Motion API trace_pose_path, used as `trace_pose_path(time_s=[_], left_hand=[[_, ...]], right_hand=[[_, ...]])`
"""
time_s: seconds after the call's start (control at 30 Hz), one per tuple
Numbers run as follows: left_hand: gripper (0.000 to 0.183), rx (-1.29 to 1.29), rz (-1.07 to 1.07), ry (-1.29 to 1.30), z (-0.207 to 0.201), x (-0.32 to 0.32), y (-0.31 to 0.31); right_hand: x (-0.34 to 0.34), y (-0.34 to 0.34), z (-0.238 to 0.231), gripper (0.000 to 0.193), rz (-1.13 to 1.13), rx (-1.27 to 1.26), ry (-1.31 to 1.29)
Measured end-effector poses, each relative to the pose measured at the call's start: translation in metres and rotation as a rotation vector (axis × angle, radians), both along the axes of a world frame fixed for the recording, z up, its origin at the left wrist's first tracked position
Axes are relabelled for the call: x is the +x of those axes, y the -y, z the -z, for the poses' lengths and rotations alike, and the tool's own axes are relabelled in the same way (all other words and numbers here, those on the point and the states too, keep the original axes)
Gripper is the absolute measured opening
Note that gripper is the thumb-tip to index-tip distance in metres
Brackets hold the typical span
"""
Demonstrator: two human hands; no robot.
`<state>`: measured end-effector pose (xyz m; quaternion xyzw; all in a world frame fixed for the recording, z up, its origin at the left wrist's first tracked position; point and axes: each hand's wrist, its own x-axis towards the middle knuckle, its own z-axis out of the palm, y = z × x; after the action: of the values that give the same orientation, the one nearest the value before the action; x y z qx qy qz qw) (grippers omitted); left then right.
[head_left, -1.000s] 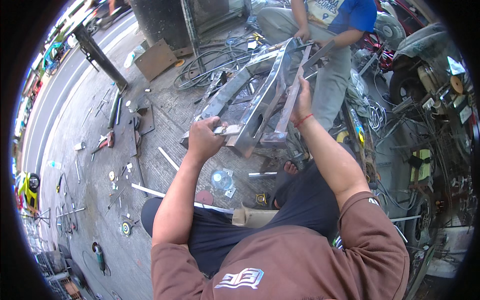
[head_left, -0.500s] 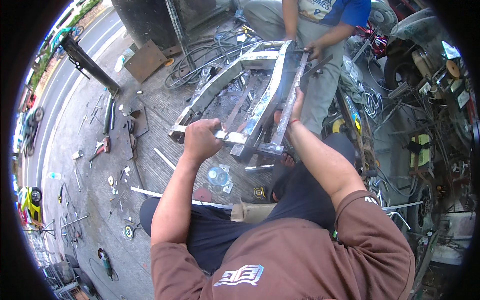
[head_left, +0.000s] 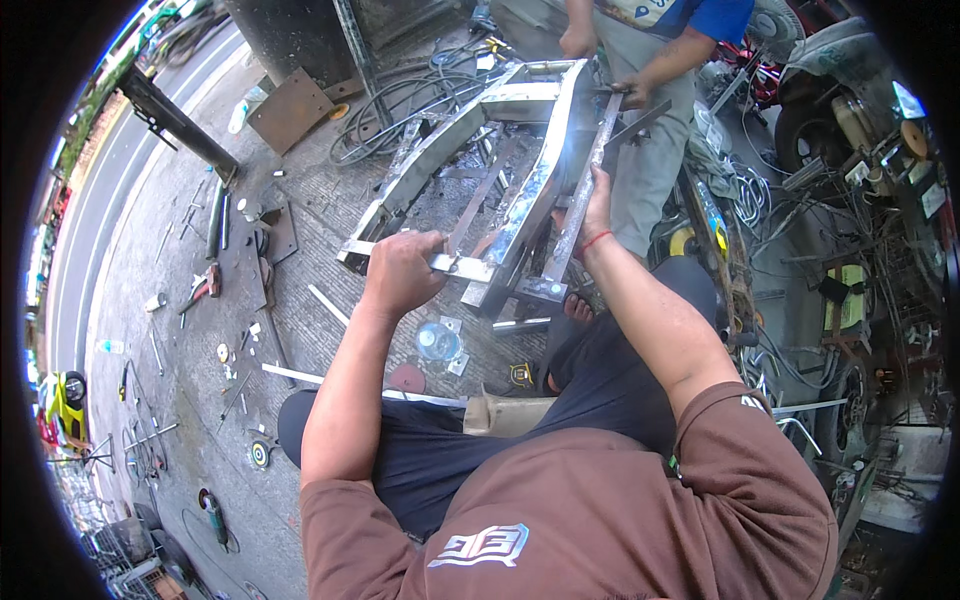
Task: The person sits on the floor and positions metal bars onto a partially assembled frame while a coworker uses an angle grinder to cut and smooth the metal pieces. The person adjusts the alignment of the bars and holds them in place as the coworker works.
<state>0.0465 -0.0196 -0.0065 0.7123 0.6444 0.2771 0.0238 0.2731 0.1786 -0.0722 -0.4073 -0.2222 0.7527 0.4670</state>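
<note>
A welded frame of metal tubes [head_left: 525,208] stands tilted in front of me, its near crossbar towards my lap. Wrapped round the left part of that crossbar is my left hand [head_left: 403,272], closed. My right hand [head_left: 594,215] grips a long metal bar [head_left: 604,135] beside the frame's right rail, its fingers partly hidden behind it. A short crosspiece [head_left: 540,289] is at the bar's near end. Across from me, a co-worker's hand [head_left: 634,92] holds the bar's far end; their other hand [head_left: 577,42] is closed, just above the frame's far end.
Coiled cables [head_left: 370,135] lie behind the frame. A clear bottle [head_left: 437,341], a tape measure [head_left: 521,375] and a reddish disc [head_left: 407,377] are near my legs. An angle grinder [head_left: 211,515] rests on the floor at left. Scrap and machine parts [head_left: 850,300] crowd the right.
The co-worker's hand on the left has lifted off the frame's far end. My two hands keep their grips, and the frame has barely shifted.
</note>
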Motion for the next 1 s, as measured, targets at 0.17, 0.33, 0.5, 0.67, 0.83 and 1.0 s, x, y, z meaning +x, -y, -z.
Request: trace_pose_path(time_s=[0.17,0.33,0.5,0.67,0.83,1.0], left_hand=[[0.016,-0.043,0.004,-0.009,-0.007,0.001,0.001],[0.019,-0.055,-0.01,-0.03,-0.007,0.001,-0.001],[0.018,-0.181,0.001,-0.005,0.005,0.0,0.011],[0.017,-0.192,0.032,-0.038,0.008,0.001,0.018],[0.019,-0.024,0.047,-0.02,-0.001,0.005,0.01],[0.018,-0.061,0.024,-0.016,-0.005,0.006,0.009]], right_hand=[[0.004,-0.004,-0.006,0.051,-0.039,-0.025,0.016],[-0.001,-0.008,-0.003,0.052,-0.017,-0.017,-0.015],[-0.004,-0.004,0.005,0.053,-0.01,-0.032,0.04],[-0.007,-0.003,0.006,0.051,0.012,-0.073,0.113],[-0.002,-0.01,0.006,0.054,0.032,-0.002,0.144],[-0.004,-0.014,0.008,0.052,0.011,0.004,0.011]])
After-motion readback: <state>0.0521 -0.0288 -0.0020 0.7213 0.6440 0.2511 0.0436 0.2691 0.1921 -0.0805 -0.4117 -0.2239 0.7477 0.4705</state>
